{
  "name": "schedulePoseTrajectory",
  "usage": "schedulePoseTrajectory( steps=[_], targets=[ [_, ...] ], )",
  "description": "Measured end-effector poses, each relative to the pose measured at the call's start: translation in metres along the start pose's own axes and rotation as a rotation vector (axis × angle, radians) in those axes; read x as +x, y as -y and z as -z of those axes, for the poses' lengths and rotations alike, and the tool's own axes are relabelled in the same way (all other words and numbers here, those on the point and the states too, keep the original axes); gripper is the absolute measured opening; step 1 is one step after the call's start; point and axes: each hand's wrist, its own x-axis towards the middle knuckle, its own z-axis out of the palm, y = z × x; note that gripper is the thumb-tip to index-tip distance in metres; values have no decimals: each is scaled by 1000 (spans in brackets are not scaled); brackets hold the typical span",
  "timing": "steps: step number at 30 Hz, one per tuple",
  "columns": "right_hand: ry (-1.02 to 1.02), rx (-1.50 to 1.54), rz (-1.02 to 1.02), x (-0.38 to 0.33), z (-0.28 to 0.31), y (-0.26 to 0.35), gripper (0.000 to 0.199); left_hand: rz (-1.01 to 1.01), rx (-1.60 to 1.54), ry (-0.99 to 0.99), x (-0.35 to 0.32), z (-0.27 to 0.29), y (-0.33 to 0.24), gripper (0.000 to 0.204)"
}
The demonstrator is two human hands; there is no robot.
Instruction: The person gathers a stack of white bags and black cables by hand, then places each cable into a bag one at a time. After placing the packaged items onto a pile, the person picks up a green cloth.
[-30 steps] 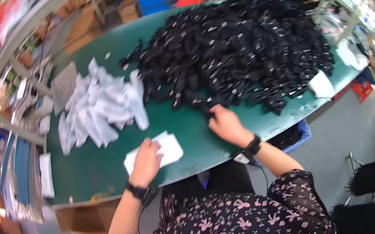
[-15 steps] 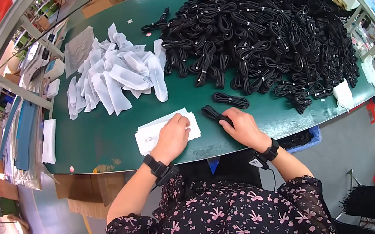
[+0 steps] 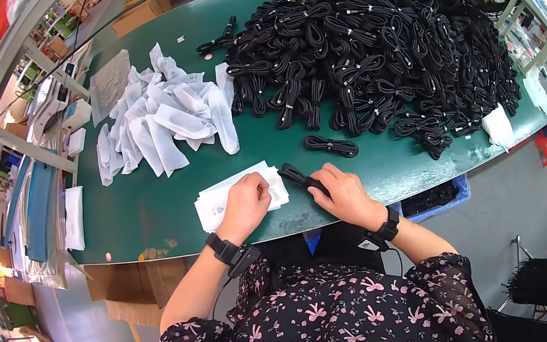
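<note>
A stack of flat white plastic bags [image 3: 210,209] with small dark print lies near the table's front edge. My left hand [image 3: 243,210] rests over its right part, fingers curled and pinched at the top bag; the fingertips are partly hidden. Just right of the stack, my right hand [image 3: 347,197] grips a bundled black cable [image 3: 293,174], whose far end points toward the bags' right edge. Another bundled black cable [image 3: 331,146] lies loose beyond that hand.
A large heap of bundled black cables [image 3: 369,52] covers the table's far right. Filled white bags [image 3: 161,120] are piled at the far left, beside a clear plastic sheet [image 3: 111,87]. The green table [image 3: 147,220] has metal frame posts [image 3: 17,140] along its left side.
My right hand has brought the held cable leftward, closer to the bag stack. The left hand stays on the bags, its fingers shifted slightly. The whole view has tilted a little.
</note>
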Motion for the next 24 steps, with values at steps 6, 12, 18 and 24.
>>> schedulePoseTrajectory(
  steps=[6,12,18,24],
  targets=[
    [-39,-77,188,2,-4,4,25,11,-44,-2,-2,0,-2,6],
    [-56,-138,223,3,-5,1,27,40,-79,-6,-1,-3,0,5],
    [-64,-149,225,0,-6,-2,27,89,-73,-1,0,-5,-4,5],
    [-75,-122,203,-3,-5,-2,30,139,-116,-2,-1,-7,-5,6]
  ],
)
